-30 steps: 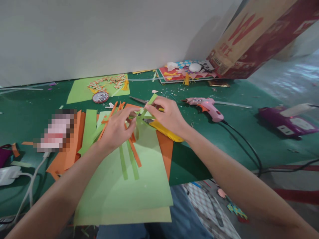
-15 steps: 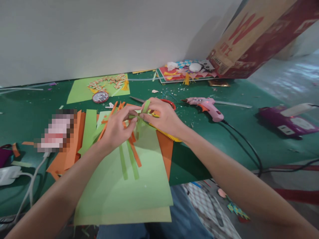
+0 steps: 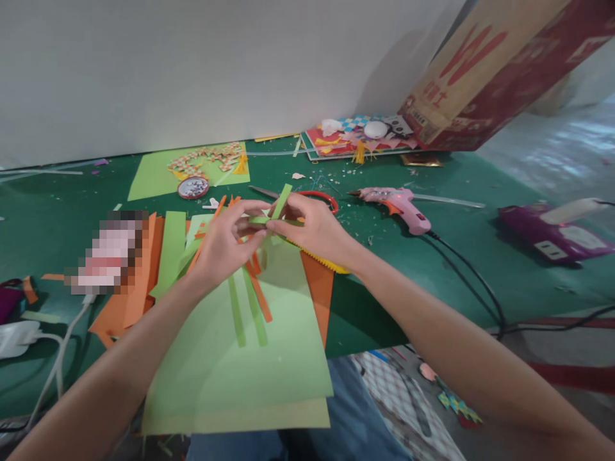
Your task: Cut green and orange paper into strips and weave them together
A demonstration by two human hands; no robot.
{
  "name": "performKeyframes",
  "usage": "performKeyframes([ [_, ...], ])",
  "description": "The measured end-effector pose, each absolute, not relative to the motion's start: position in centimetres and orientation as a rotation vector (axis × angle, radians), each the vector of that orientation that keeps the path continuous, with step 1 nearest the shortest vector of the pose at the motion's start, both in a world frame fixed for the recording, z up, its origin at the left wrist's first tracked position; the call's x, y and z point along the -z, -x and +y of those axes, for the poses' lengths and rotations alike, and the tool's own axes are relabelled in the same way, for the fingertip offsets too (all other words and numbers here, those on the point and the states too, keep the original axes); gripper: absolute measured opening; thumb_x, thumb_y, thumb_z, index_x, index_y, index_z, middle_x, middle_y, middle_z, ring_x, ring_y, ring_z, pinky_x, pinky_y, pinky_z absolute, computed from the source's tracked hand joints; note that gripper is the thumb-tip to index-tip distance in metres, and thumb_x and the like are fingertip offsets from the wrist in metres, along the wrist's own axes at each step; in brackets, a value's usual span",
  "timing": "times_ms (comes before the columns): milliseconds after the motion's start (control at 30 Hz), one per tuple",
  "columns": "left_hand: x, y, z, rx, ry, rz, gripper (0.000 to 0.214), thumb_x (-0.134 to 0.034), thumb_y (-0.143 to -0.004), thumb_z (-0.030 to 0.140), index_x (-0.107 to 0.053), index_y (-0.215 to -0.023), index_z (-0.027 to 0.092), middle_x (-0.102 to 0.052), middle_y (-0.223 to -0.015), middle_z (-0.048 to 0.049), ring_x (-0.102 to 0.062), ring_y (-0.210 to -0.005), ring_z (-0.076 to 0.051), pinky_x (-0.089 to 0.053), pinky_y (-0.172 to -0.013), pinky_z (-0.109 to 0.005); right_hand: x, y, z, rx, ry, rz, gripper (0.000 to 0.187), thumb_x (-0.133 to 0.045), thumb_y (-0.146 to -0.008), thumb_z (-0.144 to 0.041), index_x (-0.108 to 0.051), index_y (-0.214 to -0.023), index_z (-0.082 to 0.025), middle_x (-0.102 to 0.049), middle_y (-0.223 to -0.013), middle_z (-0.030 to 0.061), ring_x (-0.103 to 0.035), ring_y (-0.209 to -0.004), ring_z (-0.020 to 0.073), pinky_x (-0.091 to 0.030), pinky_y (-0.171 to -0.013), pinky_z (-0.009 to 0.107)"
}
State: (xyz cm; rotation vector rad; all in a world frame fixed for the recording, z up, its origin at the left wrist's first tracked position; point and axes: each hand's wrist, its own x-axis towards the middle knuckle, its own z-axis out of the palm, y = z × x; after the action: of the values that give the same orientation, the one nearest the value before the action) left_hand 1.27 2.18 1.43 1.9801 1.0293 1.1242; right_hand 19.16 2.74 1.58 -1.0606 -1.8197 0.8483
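My left hand (image 3: pixel 229 242) and my right hand (image 3: pixel 314 224) meet over the paper, both pinching green paper strips (image 3: pixel 282 200) that cross between the fingertips. One strip end points up and away; another lies sideways toward the left fingers. How the strips are folded at the crossing is partly hidden by my fingers. Beneath the hands lie light green sheets (image 3: pixel 250 378), with loose green strips (image 3: pixel 254 310) and orange strips (image 3: pixel 259 291) on top. A yellow zigzag edge (image 3: pixel 327 261) shows under my right wrist. Red-handled scissors (image 3: pixel 329 200) lie just behind my right hand.
A pink glue gun (image 3: pixel 401 208) with a black cord rests on the right, near a purple object (image 3: pixel 552 237). Orange paper (image 3: pixel 139 275) and a blurred-out phone (image 3: pixel 110 253) with a white cable are left. Behind stand a small round dish (image 3: pixel 193 187) and a paper bag (image 3: pixel 461 77).
The strips between my fingers have turned a little, so the crossing now shows more clearly, with the sideways strip more visible. My hands have shifted only slightly; the table things are unmoved.
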Motion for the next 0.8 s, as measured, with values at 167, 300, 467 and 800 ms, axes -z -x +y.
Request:
performKeyframes([
  [167, -1.22, -1.15, 2.33, -1.131, -2.006, 1.013, 0.032, -0.066, -0.083, 0.033, -0.058, -0.112, 0.022, -0.066, -0.113, -0.0078, -0.070, -0.086, -0.015, -0.059, -0.079, -0.027, -1.48, -19.16, 2.93, -0.909, 1.126, -1.871, 0.029, -0.065, -0.079, -0.041, -0.048, -0.070, -0.019, -0.043, -0.065, -0.0044, -0.038, -0.061, 0.0105, -0.028, -0.056, 0.027],
  [300, -0.94, -0.98, 2.44, -1.137, -1.998, 1.022, 0.045, -0.065, -0.085, 0.041, -0.051, -0.126, 0.027, -0.060, -0.125, -0.0086, -0.070, -0.083, -0.013, -0.058, -0.079, -0.026, -1.60, -19.18, 2.93, -0.934, 1.155, -1.849, 0.034, -0.064, -0.080, -0.044, -0.048, -0.063, -0.019, -0.042, -0.061, -0.0044, -0.035, -0.058, 0.0098, -0.024, -0.054, 0.028],
  [467, -0.80, -0.90, 2.56, -1.146, -1.989, 1.024, 0.044, -0.065, -0.085, 0.031, -0.050, -0.127, 0.029, -0.058, -0.128, -0.0078, -0.069, -0.082, -0.012, -0.058, -0.082, -0.028, -1.66, -19.38, 3.03, -0.959, 1.113, -1.802, 0.028, -0.058, -0.084, -0.038, -0.059, -0.065, -0.018, -0.050, -0.060, -0.0023, -0.041, -0.058, 0.0104, -0.028, -0.055, 0.028],
  [800, -0.82, -0.98, 2.58, -1.141, -1.939, 0.999, 0.054, -0.065, -0.082, 0.022, -0.046, -0.132, 0.031, -0.055, -0.133, -0.0072, -0.069, -0.083, -0.011, -0.059, -0.083, -0.028, -1.87, -19.49, 2.93, -0.930, 1.089, -1.713, 0.027, -0.059, -0.085, -0.033, -0.056, -0.063, -0.018, -0.050, -0.057, -0.0036, -0.042, -0.053, 0.0087, -0.030, -0.053, 0.026],
])
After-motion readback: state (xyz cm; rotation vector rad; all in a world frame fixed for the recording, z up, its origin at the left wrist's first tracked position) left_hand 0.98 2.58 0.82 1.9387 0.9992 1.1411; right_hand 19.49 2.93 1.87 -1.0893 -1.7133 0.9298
